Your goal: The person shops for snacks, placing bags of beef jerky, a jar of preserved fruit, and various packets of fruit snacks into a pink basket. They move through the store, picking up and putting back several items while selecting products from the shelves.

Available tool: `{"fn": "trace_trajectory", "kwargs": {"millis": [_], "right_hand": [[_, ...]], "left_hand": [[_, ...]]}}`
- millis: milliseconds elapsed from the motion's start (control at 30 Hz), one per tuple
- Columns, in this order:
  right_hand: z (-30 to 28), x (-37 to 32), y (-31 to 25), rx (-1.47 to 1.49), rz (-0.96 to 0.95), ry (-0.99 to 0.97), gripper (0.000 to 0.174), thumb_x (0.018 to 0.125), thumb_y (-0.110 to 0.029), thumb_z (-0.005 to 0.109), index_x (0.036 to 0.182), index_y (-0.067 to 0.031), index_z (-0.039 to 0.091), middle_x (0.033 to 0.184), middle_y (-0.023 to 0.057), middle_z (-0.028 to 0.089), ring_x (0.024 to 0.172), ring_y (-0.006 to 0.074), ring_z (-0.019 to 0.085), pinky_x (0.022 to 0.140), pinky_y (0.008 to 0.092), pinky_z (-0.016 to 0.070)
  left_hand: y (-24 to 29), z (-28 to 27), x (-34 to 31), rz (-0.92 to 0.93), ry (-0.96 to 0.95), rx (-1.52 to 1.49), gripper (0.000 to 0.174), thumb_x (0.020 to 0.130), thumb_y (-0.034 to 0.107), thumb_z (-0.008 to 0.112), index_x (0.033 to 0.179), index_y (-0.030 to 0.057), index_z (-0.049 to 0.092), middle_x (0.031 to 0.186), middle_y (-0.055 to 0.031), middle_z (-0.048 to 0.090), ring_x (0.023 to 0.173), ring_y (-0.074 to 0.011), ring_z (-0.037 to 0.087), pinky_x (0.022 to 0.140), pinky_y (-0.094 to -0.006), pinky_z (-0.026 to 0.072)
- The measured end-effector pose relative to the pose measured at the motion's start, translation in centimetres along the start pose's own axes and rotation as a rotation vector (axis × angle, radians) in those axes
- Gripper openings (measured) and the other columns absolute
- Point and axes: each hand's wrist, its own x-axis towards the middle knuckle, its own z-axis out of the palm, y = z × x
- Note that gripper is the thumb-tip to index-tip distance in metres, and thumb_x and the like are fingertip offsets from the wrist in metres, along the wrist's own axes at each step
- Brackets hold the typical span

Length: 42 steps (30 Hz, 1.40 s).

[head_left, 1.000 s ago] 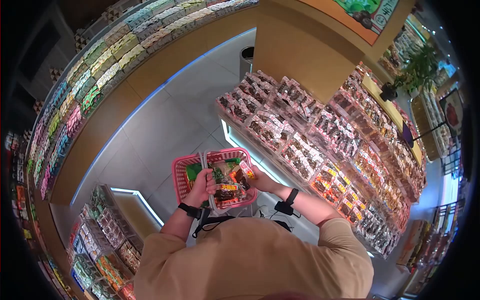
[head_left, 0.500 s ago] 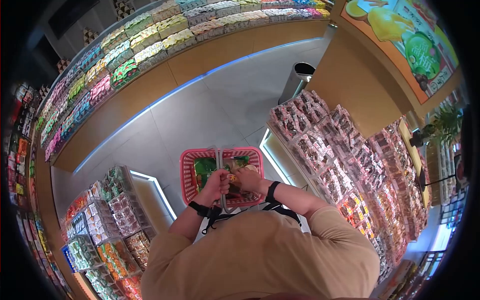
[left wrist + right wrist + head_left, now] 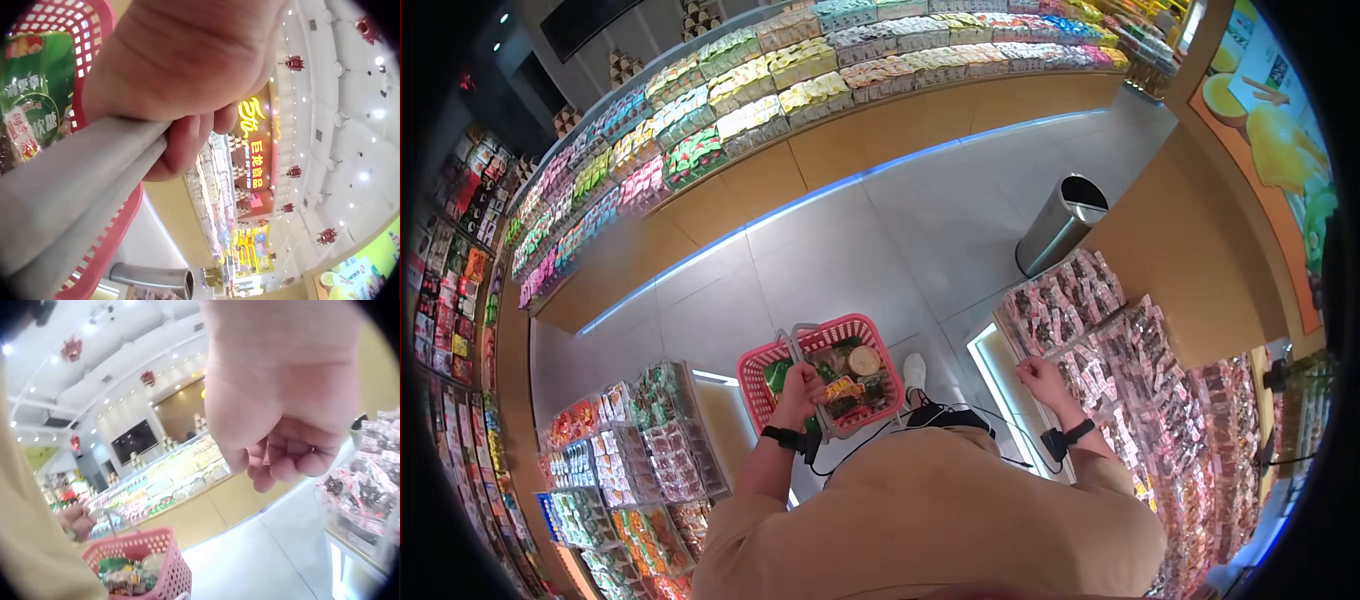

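Observation:
My left hand (image 3: 802, 388) grips the grey handles (image 3: 81, 169) of a pink shopping basket (image 3: 880, 340), fingers wrapped round both bars. Inside the basket lie a green candy bag (image 3: 37, 94), a round tub with a pale lid (image 3: 863, 361) and packets with yellow-orange labels (image 3: 844, 388). Out to the right of the basket, my right hand (image 3: 1045, 383) hangs with loosely curled fingers and holds nothing. In the head view it overlaps the edge of a display of wrapped snack packets (image 3: 1065, 300); the right wrist view shows it in the air beside these packets (image 3: 362, 494).
A steel trash bin (image 3: 1055, 235) stands ahead on the right, by a wooden pillar (image 3: 1170, 220). A long curved counter of packaged snacks (image 3: 800, 95) runs across the front. Another snack display (image 3: 635, 440) is at the left. My shoe (image 3: 915, 370) shows beside the basket.
The right hand held an orange-labelled packet over the basket, then reached into the basket; now it is away to the right without it. The view has turned; the left hand keeps its hold.

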Motion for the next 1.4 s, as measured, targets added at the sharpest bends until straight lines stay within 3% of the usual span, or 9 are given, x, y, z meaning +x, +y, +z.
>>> {"fn": "trace_trajectory", "kwargs": {"millis": [233, 367, 533, 667, 800, 1033, 1167, 1300, 1400], "right_hand": [[-1.6, 11.8, -4.8, 0.075, 0.034, 0.255, 0.026, 0.086, -0.023, 0.069, 0.1, -0.0024, 0.063, 0.071, 0.0056, 0.061, 0.066, 0.0133, 0.06, 0.06, 0.0297, 0.0475], [-2.7, 19.2, -9.3, 0.087, 0.014, 0.11, 0.039, 0.085, -0.03, 0.066, 0.113, -0.0053, 0.056, 0.08, 0.0133, 0.064, 0.073, 0.0299, 0.064, 0.067, 0.0397, 0.0503], [-0.5, 28.9, -6.9, 0.095, 0.278, 0.12, 0.043, 0.085, -0.033, 0.067, 0.115, -0.0052, 0.054, 0.081, 0.014, 0.064, 0.076, 0.03, 0.065, 0.071, 0.0406, 0.0509], [0.9, 34.7, -6.4, -0.029, 0.359, 0.0, 0.044, 0.083, -0.039, 0.066, 0.11, -0.0053, 0.06, 0.087, 0.0161, 0.068, 0.086, 0.0303, 0.066, 0.078, 0.0404, 0.0517], [2.7, 41.8, -5.1, -0.134, 0.436, -0.02, 0.043, 0.084, -0.043, 0.064, 0.102, -0.0041, 0.066, 0.094, 0.017, 0.069, 0.091, 0.0306, 0.067, 0.082, 0.0404, 0.0517], [3.9, 45.0, 1.6, -0.041, 0.774, -0.209, 0.036, 0.084, -0.033, 0.055, 0.084, 0.0012, 0.068, 0.075, 0.016, 0.069, 0.067, 0.0304, 0.069, 0.07, 0.0422, 0.0549], [4.7, 43.4, 1.3, 0.188, 0.945, -0.028, 0.038, 0.084, -0.032, 0.053, 0.075, 0.0021, 0.068, 0.073, 0.0146, 0.069, 0.068, 0.0267, 0.07, 0.061, 0.04, 0.0552], [5.3, 43.1, 0.6, 0.438, 1.13, -0.03, 0.046, 0.089, -0.039, 0.054, 0.112, 0.0003, 0.061, 0.1, 0.0108, 0.07, 0.087, 0.0241, 0.071, 0.066, 0.037, 0.0567], [6.3, 44.5, 0.9, 0.466, 1.23, -0.018, 0.041, 0.092, -0.038, 0.052, 0.108, -0.0009, 0.061, 0.097, 0.0087, 0.07, 0.079, 0.0228, 0.071, 0.06, 0.0368, 0.0557]], "left_hand": [[10.1, -2.8, 7.7, 0.095, 0.23, -0.128, 0.032, 0.076, 0.02, 0.048, 0.054, 0.0204, 0.025, 0.048, 0.0051, 0.016, 0.039, -0.011, 0.015, 0.039, -0.029, 0.0182], [17.9, -3.2, 12.7, 0.15, 0.314, -0.154, 0.033, 0.076, 0.021, 0.05, 0.054, 0.0204, 0.025, 0.048, 0.0048, 0.016, 0.04, -0.0118, 0.016, 0.04, -0.0292, 0.0178], [24.8, -0.4, 18.5, 0.286, 0.439, -0.146, 0.029, 0.079, 0.025, 0.052, 0.056, 0.0184, 0.036, 0.05, 0.0035, 0.017, 0.041, -0.0135, 0.02, 0.042, -0.03, 0.022], [30.4, -4.8, 27.3, 0.214, 0.441, -0.063, 0.018, 0.082, 0.029, 0.049, 0.075, 0.0134, 0.051, 0.067, -0.0046, 0.058, 0.044, -0.0165, 0.032, 0.042, -0.0307, 0.0295], [36.8, -3.5, 37.2, 0.158, 0.502, 0.076, 0.02, 0.081, 0.033, 0.05, 0.075, 0.0152, 0.045, 0.057, -0.0048, 0.043, 0.047, -0.0206, 0.039, 0.046, -0.0385, 0.0353], [44.7, 1.4, 52.1, 0.068, 0.352, 0.23, 0.02, 0.08, 0.032, 0.048, 0.071, 0.0175, 0.039, 0.05, -0.0015, 0.028, 0.039, -0.0197, 0.029, 0.041, -0.0418, 0.0338], [49.2, 7.4, 58.8, -0.032, 0.402, 0.359, 0.017, 0.077, 0.031, 0.048, 0.068, 0.0181, 0.043, 0.047, 0.0003, 0.024, 0.038, -0.0185, 0.028, 0.04, -0.0422, 0.0357], [52.5, 14.8, 67.4, -0.191, 0.298, 0.466, 0.021, 0.079, 0.033, 0.049, 0.08, 0.0145, 0.041, 0.052, -0.0039, 0.029, 0.04, -0.0239, 0.031, 0.043, -0.0456, 0.0381], [51.9, 24.3, 71.0, -0.164, 0.233, 0.623, 0.025, 0.079, 0.035, 0.048, 0.092, 0.0144, 0.044, 0.063, -0.009, 0.045, 0.042, -0.0266, 0.038, 0.041, -0.0478, 0.0396]]}}
